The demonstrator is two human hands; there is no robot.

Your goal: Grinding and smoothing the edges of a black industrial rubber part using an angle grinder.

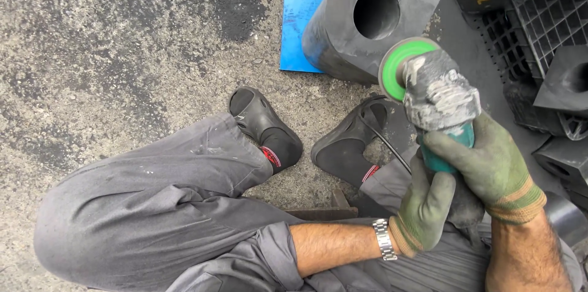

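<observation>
Grinder (438,93) clenched in both gloved hands' fingers (456,148), disc against grey block (361,22).

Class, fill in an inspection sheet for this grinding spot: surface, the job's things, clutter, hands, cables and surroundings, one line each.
Surface: rough concrete floor, blackened with dust.
Job's things: angle grinder with green disc beside a dark grey block with a round hole; the block stands partly on a blue sheet.
Clutter: more dark holed blocks at the right.
Hands: left hand and right hand, both in green gloves, grip the grinder's body.
Cables: black cord runs from the grinder over a shoe.
Surroundings: black plastic pallet.
</observation>
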